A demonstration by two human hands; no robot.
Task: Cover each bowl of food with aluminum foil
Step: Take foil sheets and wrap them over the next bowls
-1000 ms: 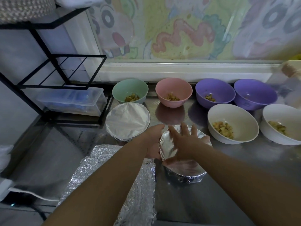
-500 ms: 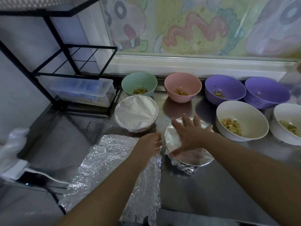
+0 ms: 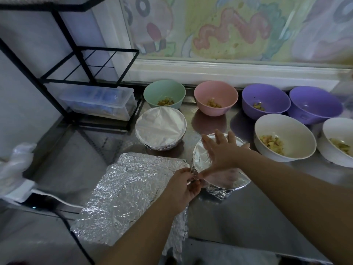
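pink bowl w/ food chunks, right hand flat on foil-covered bowl

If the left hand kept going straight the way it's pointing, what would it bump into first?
The foil-wrapped bowl, almost at once: the left hand pinches foil at its near-left edge, with the right hand flat on top.

Dim, soft-focus wide-angle view, edges bowed, with glare on the crinkled foil sheet.
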